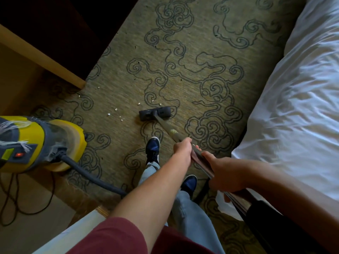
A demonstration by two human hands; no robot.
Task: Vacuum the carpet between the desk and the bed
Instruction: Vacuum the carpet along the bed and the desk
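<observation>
- Carpet, green with dark swirls, lies between the wooden worktop and the white bed.
- Both hands hold the vacuum wand: the left hand is wrapped around it lower down, the right hand is curled around it higher up.
- Past the fingers, the dark vacuum head sits flat on the carpet.
- Little white crumbs lie just left of the head.
- Far left of the hands stands the yellow vacuum body, its grey hose trailing over the carpet.
</observation>
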